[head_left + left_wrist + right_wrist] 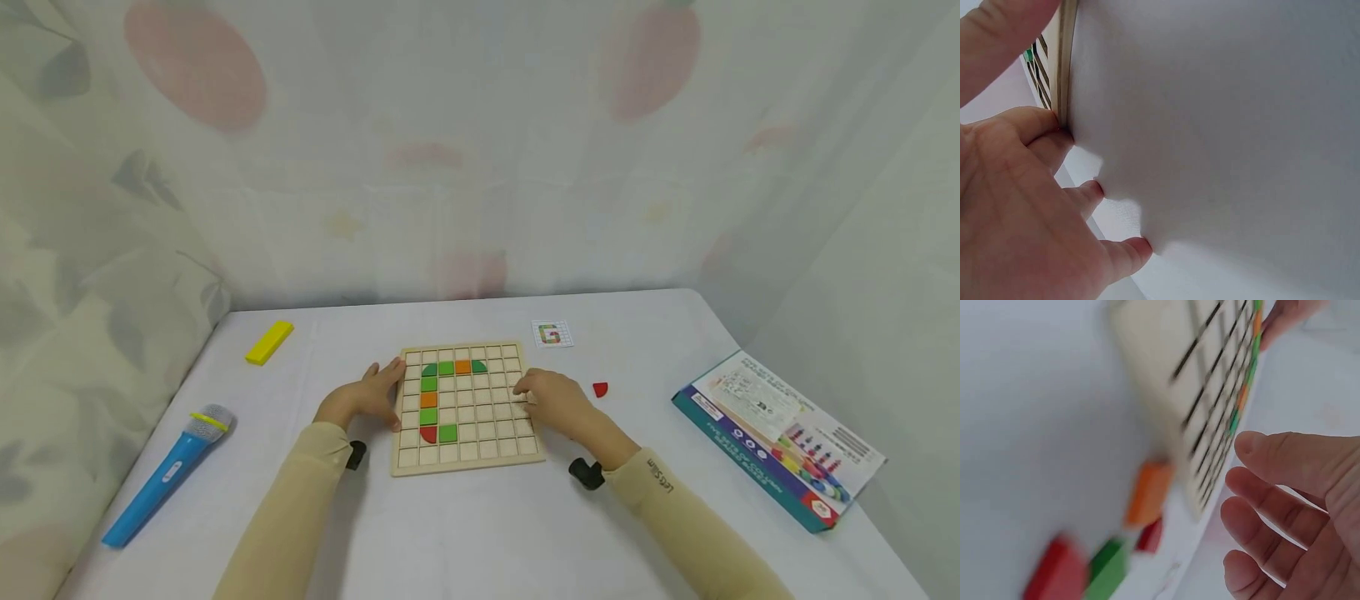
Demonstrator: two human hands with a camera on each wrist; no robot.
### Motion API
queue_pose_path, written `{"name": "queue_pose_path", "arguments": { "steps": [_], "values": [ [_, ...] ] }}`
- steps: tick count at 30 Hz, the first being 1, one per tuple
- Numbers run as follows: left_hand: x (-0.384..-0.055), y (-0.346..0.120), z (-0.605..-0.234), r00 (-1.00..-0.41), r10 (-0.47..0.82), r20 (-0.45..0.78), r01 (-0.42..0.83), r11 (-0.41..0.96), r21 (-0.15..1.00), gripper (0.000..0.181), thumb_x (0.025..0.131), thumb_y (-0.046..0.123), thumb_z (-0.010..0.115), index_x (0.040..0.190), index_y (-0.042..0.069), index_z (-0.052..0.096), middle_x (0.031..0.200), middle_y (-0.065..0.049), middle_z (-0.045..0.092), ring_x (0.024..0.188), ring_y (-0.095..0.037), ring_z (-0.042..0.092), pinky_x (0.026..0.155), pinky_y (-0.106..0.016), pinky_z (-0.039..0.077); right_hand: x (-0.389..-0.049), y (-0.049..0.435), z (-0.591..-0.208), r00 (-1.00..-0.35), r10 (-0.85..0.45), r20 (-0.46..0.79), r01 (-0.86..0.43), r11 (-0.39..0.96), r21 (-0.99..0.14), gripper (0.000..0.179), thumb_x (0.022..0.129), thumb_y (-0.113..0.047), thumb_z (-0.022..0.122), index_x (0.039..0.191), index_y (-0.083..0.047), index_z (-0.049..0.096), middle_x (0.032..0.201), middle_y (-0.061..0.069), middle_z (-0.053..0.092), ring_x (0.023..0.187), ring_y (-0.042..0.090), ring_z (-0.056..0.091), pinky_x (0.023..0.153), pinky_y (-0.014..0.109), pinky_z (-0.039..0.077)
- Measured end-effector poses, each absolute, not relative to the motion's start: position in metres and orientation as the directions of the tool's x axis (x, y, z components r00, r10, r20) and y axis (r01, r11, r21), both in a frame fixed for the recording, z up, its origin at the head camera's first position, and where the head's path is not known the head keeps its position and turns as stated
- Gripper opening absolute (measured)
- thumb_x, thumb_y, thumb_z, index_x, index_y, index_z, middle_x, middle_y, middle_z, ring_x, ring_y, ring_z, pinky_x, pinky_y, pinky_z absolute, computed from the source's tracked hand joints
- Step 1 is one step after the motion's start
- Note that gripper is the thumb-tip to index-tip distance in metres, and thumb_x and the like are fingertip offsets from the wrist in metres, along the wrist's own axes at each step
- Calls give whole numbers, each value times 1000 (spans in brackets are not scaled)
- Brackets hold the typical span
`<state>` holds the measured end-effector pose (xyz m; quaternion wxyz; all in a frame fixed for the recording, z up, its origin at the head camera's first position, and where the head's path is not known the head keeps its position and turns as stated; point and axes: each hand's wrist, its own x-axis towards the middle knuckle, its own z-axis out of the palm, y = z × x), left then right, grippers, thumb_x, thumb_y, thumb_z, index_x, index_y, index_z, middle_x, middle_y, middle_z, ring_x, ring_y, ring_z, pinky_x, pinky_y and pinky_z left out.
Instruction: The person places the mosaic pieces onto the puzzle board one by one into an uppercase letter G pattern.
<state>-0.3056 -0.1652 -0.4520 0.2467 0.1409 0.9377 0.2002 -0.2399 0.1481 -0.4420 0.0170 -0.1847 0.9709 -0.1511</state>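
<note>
A wooden grid board (468, 468) lies in front of me, with green, orange and red pieces set along its upper and left cells. My left hand (367, 397) rests at the board's left edge, fingers spread; the left wrist view shows fingertips touching the rim. Over the right edge hovers my right hand (557, 403), its fingers loosely bent with nothing between them. In the right wrist view, an orange block (1149, 494), a green block (1107, 569) and two red pieces lie on the table beside the board. From the head view, only one red piece (601, 389) shows there.
A small card (552, 334) with a coloured G pattern lies beyond the board. At the right is a game box (780, 437). A blue toy microphone (168, 475) and a yellow block (269, 342) lie to the left. Curtains hang behind the white table.
</note>
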Motion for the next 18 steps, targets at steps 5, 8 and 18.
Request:
{"name": "queue_pose_path", "arguments": {
  "steps": [5, 8, 18],
  "values": [
    [-306, -165, -450, -838, 367, -404, 167, 877, 450, 113, 63, 14, 82, 149, 8, 9, 155, -9, -2, 137, -42, -9, 103, -67, 3, -236, 172, -449, -945, -326, 10, -311, 891, -330, 24, 78, -10, 71, 102, -12, 70, 96, -2, 64, 80, 12, 57, 65, 28, 48],
    [-307, -165, -450, -837, 369, -404, 170, 877, 450, 113, 63, 14, 82, 149, 8, 9, 155, -9, -1, 137, -42, -9, 103, -67, 4, -234, 179, -452, -945, -327, 16, -313, 888, -338, 23, 77, -11, 73, 99, -10, 71, 93, -2, 64, 82, 14, 58, 73, 31, 50],
    [-307, -165, -451, -834, 375, -405, 156, 864, 479, 115, 61, 13, 83, 149, 7, 9, 155, -11, -2, 137, -43, -10, 102, -68, 3, -229, 186, -461, -916, -395, 62, -393, 857, -333, 24, 77, -9, 73, 101, -9, 71, 98, -3, 63, 82, 13, 58, 75, 29, 50]
  ]
}}
